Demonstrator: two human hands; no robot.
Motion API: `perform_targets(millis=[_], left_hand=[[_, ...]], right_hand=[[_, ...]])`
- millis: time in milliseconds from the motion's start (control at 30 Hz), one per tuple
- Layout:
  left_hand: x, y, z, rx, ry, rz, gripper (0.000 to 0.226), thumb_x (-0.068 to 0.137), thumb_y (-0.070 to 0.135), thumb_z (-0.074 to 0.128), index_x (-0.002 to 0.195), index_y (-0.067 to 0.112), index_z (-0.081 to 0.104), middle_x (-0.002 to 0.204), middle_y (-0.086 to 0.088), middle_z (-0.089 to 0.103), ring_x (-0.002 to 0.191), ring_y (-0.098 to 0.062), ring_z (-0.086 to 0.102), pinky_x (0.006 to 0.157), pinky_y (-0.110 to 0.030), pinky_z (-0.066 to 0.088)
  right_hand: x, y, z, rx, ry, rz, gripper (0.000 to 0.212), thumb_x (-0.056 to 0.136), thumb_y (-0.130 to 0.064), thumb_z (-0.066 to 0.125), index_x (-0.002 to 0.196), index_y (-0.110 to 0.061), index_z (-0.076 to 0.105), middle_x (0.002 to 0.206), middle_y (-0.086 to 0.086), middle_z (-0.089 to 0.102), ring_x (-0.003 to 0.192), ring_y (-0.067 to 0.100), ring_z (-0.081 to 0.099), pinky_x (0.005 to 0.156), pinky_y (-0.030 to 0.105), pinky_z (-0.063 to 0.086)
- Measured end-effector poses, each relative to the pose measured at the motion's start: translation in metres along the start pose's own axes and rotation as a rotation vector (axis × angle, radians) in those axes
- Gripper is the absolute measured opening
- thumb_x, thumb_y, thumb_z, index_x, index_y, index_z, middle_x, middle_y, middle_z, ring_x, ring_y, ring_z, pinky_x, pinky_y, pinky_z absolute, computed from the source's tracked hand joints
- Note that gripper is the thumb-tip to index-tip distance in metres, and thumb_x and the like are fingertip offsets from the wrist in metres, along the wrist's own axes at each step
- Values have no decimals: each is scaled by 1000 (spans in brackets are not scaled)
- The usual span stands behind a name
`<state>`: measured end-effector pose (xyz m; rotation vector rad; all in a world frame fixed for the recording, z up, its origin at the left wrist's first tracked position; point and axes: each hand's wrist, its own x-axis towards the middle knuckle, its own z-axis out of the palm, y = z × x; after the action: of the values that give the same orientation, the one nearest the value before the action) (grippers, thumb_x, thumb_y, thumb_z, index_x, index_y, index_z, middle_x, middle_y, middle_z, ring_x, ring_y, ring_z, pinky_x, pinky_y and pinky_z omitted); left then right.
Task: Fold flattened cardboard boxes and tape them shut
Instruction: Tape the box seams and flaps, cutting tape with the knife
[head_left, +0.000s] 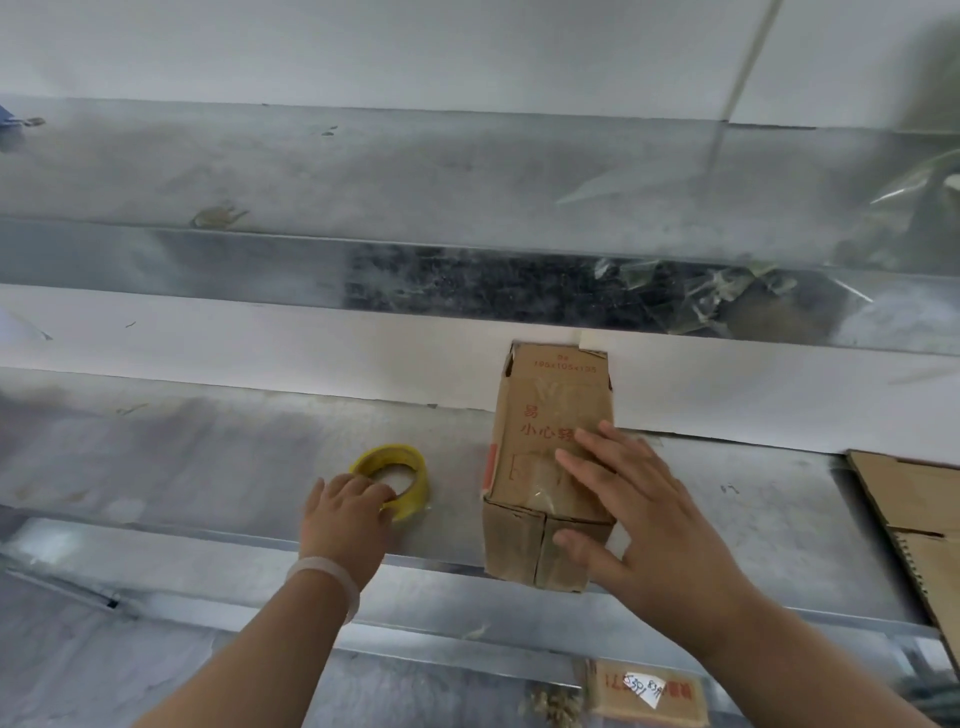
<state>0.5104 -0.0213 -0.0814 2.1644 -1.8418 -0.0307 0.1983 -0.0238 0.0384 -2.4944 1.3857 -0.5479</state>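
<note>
The head camera, the only view, looks down on a grey metal tabletop (208, 457). A folded cardboard box (550, 415) lies on it lengthwise, right of centre. Its far end is close to the white strip behind, and its near end is at the tabletop's front edge. The near flaps meet at an upright seam, and a glossy patch on the top face looks like clear tape.

The right hand (644, 525) rests flat on the box with its fingers (587, 457) straight and spread over the top panel. The thumb hangs down against the near end. The left hand (345, 514), which wears a pale wristband (324, 579), reaches to a yellow tape roll (397, 475) lying just left of the box. Its fingers (363, 493) are curled over the roll's near rim.

More flattened cardboard (914, 499) lies at the right edge, and another printed box (644, 691) sits lower down.

The box is probably light and empty. Its panels are stiff, but the flaps are springy, so a broad palm on top suits it better than a pinch. It could slide on smooth metal. The roll is rigid and easiest to lift by its rim.
</note>
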Motion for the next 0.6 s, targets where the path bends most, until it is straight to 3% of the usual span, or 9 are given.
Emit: perform_targets(millis=[100, 233, 300, 367, 500, 600], left_hand=[[1, 16, -29, -167, 112, 35, 33, 85, 37, 45, 87, 17, 72, 82, -1, 67, 75, -31, 63, 81, -48, 51], [-1, 48, -88, -357, 303, 119, 33, 90, 35, 46, 101, 15, 70, 95, 0, 67, 85, -26, 61, 87, -53, 47], [-3, 65, -115, -371, 375, 206, 30, 91, 33, 48, 102, 16, 69, 99, 2, 67, 92, -23, 60, 94, -54, 44], [-5, 79, -133, -336, 412, 266, 28, 92, 34, 48, 101, 17, 69, 102, 3, 67, 94, -21, 60, 102, -52, 39], [-11, 95, -147, -268, 413, 291, 28, 91, 36, 48, 101, 20, 69, 104, 3, 67, 95, -20, 60, 107, -43, 33], [-14, 100, -152, -230, 381, 288, 28, 90, 37, 48, 99, 20, 69, 102, 3, 67, 94, -22, 62, 107, -42, 33]], right_hand=[[8, -17, -7, 36, 26, 16, 63, 91, -64, 30, 150, -40, 28, 149, -36, 13, 144, -12, -1, 115, 20, 7], [32, -53, -18, 232, 24, 11, 54, 99, -52, 37, 150, -39, 26, 136, -44, 9, 130, -29, -3, 108, 1, 0], [46, -70, -22, 421, -44, 98, 55, 99, -47, 47, 150, -43, 27, 135, -40, 20, 130, -22, 14, 114, 13, 14], [55, -83, -23, 553, -46, 184, 57, 92, -51, 57, 145, -44, 37, 132, -33, 36, 126, -9, 36, 107, 21, 33], [59, -87, -23, 546, 143, 238, 43, 83, -46, 72, 124, -39, 63, 105, -26, 63, 97, -15, 56, 76, 0, 40], [54, -84, -27, 529, 196, 226, 27, 82, -42, 75, 108, -36, 72, 93, -22, 69, 89, -14, 59, 72, -1, 41]])
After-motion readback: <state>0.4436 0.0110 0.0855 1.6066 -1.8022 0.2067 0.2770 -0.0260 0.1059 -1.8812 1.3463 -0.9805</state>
